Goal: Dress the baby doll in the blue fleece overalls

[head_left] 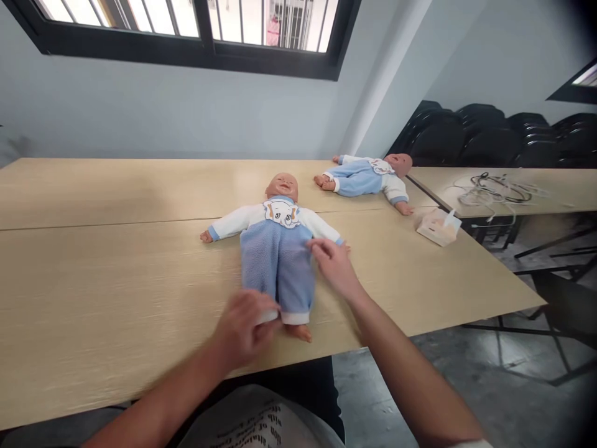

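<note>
A baby doll (283, 186) lies on its back on the table, arms spread, head toward the wall. It wears a blue and white fleece romper (275, 255) with an elephant face on the chest. My right hand (333, 264) pinches the side of the romper near the waist, its fingertips pressed together. Over the doll's leg at the left of the picture is my left hand (247, 326), curled and smeared by motion. It hides that foot, and its grip on the white cuff is unclear. The doll's other bare foot (299, 331) shows near the table's front edge.
A second doll (359, 177) in a similar outfit lies at the back right. Close to it stands a tissue box (438, 227). Cables (501, 190) lie tangled on another table. Beyond are stacked black chairs (489, 137); a window (200, 34) is in the wall ahead.
</note>
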`<state>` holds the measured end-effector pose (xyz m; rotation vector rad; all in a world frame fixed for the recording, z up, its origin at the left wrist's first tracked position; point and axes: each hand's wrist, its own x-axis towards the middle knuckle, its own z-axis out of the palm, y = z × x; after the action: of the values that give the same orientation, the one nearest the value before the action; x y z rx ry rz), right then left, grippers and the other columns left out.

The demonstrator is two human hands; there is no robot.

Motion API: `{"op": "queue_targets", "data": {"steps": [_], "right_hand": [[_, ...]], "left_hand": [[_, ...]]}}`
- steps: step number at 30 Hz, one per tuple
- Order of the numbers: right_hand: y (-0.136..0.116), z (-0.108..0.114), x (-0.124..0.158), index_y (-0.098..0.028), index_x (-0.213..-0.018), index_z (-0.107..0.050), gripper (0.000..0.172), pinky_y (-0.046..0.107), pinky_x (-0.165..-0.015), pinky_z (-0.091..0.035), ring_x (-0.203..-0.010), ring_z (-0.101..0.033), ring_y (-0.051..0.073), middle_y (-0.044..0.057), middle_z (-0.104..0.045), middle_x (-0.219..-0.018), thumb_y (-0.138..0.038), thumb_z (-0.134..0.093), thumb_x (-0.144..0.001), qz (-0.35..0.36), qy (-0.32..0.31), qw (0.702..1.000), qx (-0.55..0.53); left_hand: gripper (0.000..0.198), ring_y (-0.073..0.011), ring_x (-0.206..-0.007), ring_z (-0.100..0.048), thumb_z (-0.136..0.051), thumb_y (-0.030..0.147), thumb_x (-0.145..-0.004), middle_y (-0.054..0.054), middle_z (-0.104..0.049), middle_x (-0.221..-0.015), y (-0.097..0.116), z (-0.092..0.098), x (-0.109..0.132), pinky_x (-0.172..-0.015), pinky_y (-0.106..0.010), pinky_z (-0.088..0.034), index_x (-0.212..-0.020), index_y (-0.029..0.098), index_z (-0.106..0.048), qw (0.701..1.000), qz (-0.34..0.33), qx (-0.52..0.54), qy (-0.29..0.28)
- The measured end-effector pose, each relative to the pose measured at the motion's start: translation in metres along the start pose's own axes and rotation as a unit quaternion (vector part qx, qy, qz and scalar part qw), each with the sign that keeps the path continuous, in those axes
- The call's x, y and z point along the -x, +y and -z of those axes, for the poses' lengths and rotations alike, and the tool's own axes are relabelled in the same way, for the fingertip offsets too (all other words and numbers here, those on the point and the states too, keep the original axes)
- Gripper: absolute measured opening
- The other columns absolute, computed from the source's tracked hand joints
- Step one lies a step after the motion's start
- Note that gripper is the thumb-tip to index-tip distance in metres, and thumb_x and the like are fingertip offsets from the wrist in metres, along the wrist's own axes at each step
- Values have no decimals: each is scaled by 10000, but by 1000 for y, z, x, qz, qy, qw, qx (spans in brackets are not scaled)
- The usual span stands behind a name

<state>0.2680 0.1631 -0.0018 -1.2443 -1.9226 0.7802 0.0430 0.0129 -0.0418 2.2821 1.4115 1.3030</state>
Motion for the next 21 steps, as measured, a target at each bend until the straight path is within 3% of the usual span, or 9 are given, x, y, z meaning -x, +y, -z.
{"op": "queue_targets", "data": {"steps": [1, 3, 6, 8, 10, 13, 15, 18, 21], "right_hand": [[12, -4, -17, -186, -1154, -698, 312, 404, -933, -526, -1012, -665, 233, 97, -739, -1144, -318, -466, -994, -33, 48, 998, -5], [35, -16, -45, -182, -1208, -676, 336, 440, -1035, -487, -1113, -639, 249, 115, -714, -1238, -270, -515, -926, -50, 49, 997, 8], [56, -34, -63, -191, -1108, -682, 274, 428, -997, -503, -1029, -640, 243, 93, -730, -1119, -253, -526, -891, -42, 21, 999, 12], [62, -42, -61, -180, -1009, -666, 213, 439, -941, -514, -947, -619, 251, 100, -704, -1015, -260, -509, -889, -48, 37, 998, 21], [65, -46, -54, -177, -951, -643, 168, 457, -937, -504, -945, -587, 265, 114, -655, -990, -233, -516, -857, -52, 62, 996, 37], [64, -45, -44, -181, -1006, -635, 227, 461, -1020, -472, -1062, -559, 276, 127, -612, -1066, -175, -535, -802, -39, 93, 993, 55], [60, -44, -39, -160, -1134, -616, 324, 467, -1064, -458, -1110, -558, 273, 155, -594, -1172, -187, -531, -823, -47, 135, 988, 55], [52, -44, -31, -121, -1323, -541, 445, 475, -1063, -485, -1116, -606, 270, 214, -562, -1353, -312, -519, -921, -93, 203, 975, -18], [42, -51, -22, -150, -1415, -523, 526, 488, -1120, -474, -1274, -609, 286, 194, -583, -1462, -461, -476, -993, -131, 140, 972, -136]], "left_hand": [[241, -250, -1093, -667, -623, 324, -988, -72, -727, -1161, -13, 3, -12, -986, -449, -527, -1222, 263, -636, 995, 93, 14, 39], [416, -265, -1167, -659, -578, 416, -1004, -124, -674, -1330, -46, 7, -40, -961, -438, -558, -1379, 236, -559, 956, 271, 68, 86], [463, -253, -1044, -713, -467, 427, -1032, -172, -688, -1328, -98, 8, -78, -772, -361, -592, -1415, 175, -538, 911, 391, 129, 23], [373, -252, -880, -717, -513, 395, -993, -154, -756, -1099, -124, 9, -93, -709, -358, -578, -1227, 147, -664, 911, 396, 114, -14], [221, -273, -852, -699, -622, 357, -909, -121, -744, -894, -139, 12, -97, -780, -395, -575, -931, 160, -718, 921, 379, 87, -27], [165, -328, -1069, -660, -693, 338, -836, -130, -724, -950, -146, 16, -92, -1027, -478, -507, -758, 197, -661, 936, 349, 49, -5], [185, -332, -1184, -620, -645, 376, -886, -146, -715, -1091, -142, 16, -87, -1120, -504, -448, -887, 194, -677, 941, 336, 33, 24], [414, -279, -1294, -607, -467, 471, -1023, -155, -668, -1338, -128, 9, -81, -1148, -459, -454, -1288, 184, -606, 937, 331, 87, 70], [569, -255, -1431, -535, -325, 569, -1077, -120, -565, -1548, -111, 0, -77, -1194, -442, -426, -1504, 232, -491, 919, 339, 197, 44]]}}
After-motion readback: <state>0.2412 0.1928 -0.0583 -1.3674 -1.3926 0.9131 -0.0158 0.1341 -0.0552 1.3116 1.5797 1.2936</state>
